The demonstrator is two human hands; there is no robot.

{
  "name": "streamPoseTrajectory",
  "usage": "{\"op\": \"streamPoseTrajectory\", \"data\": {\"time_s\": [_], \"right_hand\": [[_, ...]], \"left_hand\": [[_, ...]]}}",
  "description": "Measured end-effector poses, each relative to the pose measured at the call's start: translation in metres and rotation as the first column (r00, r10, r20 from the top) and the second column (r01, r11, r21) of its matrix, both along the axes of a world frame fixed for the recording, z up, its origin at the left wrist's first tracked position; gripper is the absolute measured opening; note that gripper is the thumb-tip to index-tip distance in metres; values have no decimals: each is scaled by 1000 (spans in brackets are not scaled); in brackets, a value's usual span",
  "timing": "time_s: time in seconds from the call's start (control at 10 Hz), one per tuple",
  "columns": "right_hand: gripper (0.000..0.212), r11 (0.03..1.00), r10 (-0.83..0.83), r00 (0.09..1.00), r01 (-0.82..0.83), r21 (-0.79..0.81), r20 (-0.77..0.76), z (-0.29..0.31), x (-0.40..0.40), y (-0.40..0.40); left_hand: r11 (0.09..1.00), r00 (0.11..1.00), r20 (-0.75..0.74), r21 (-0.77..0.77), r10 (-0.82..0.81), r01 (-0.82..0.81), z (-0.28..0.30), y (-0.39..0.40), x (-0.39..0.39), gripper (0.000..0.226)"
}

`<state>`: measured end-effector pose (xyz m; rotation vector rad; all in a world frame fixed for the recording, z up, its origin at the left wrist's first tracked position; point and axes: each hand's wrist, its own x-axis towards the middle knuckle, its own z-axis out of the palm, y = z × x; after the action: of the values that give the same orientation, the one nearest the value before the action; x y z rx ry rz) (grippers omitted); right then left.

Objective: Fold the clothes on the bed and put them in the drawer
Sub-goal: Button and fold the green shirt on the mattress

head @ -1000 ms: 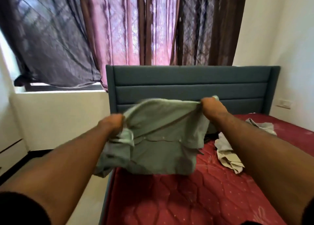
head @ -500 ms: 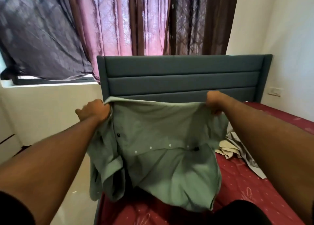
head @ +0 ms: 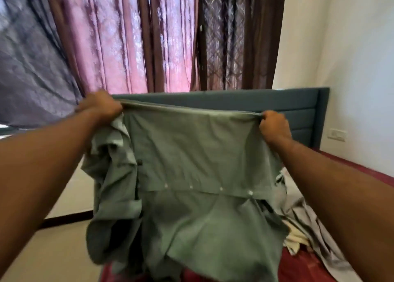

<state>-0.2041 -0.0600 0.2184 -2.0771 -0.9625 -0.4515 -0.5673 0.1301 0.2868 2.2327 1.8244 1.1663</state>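
While both arms reach forward from the lower corners, one green button-up shirt (head: 191,175) hangs stretched between two hands, filling the middle of the view above the bed. At about 10 o'clock the left hand (head: 100,105) has its fingers curled tight round one end of the shirt's taut upper edge; at about 2 o'clock the right hand (head: 275,126) is fisted round the other end, so both hands grip the same garment. Four white buttons (head: 221,189) run in a slanted row across the cloth just below centre, and one sleeve bunches and droops at 8 o'clock. At 4 o'clock, partly hidden behind the shirt, a loose heap of other clothes lies on the one dark red mattress (head: 298,269): one grey garment (head: 307,220) and one cream piece (head: 295,239) can be told apart, though how many lie there in all cannot be told. Behind the shirt, at 1 to 2 o'clock, stands one teal padded headboard (head: 277,102). Patterned curtains (head: 138,36) in grey, pink and brown hang across 10 to 1 o'clock, and one white wall switch plate (head: 336,134) sits at 3 o'clock.
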Motion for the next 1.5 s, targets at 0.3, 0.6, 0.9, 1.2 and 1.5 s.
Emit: {"op": "streamPoseTrajectory", "data": {"time_s": [0.3, 0.6, 0.9, 1.2, 1.5], "right_hand": [[36, 926, 107, 988, -139, 350, 108, 48, 11, -9], [27, 751, 39, 997, -73, -657, -66, -223, 21, -72], [52, 532, 172, 980, -175, -828, -96, -449, 47, -105], [47, 358, 289, 938, -291, -887, -192, -419, -64, -85], [38, 388, 474, 829, -500, -774, -298, -421, -172, -44]], "left_hand": [[765, 980, -16, 622, -199, 166, 14, -45, 8, 24], [923, 683, -627, -318, -375, 216, -321, -122, -37, 36], [688, 582, -596, -721, -553, -83, -457, -171, -1, 50], [750, 762, -546, -650, -349, -122, -459, -138, -24, 66], [745, 666, -544, -667, -511, 26, -449, -227, -67, 30]]}}
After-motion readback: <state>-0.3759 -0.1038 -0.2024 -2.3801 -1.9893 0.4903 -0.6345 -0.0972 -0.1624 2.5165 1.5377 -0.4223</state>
